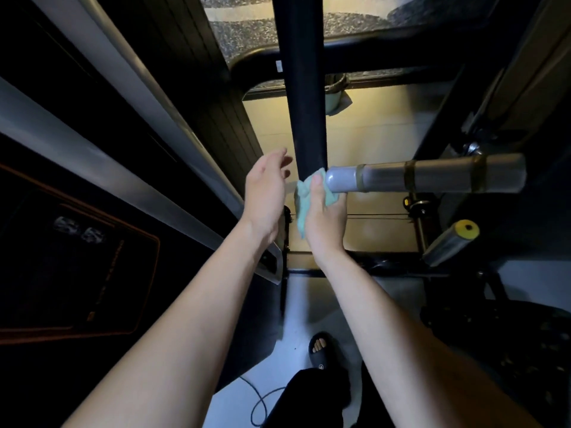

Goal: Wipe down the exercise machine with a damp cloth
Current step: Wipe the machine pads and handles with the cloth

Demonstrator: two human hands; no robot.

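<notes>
A black upright post (304, 97) of the exercise machine runs up the middle of the view. My right hand (324, 217) grips a light green cloth (302, 200) and holds it against the post's lower part, thumb pointing up. The cloth bunches between the thumb and the post and hangs down past my wrist. My left hand (267, 193) hovers just left of the post with fingers relaxed and spread, holding nothing. A grey padded bar (426, 177) sticks out to the right from the post, its end right beside my right hand.
Slanted grey frame rails (102, 168) cross the left side. A second roller with a yellow end cap (454, 240) sits lower right. A black crossbar (386, 54) spans the top. My sandalled foot (321, 350) and a cable (262, 403) are on the pale floor.
</notes>
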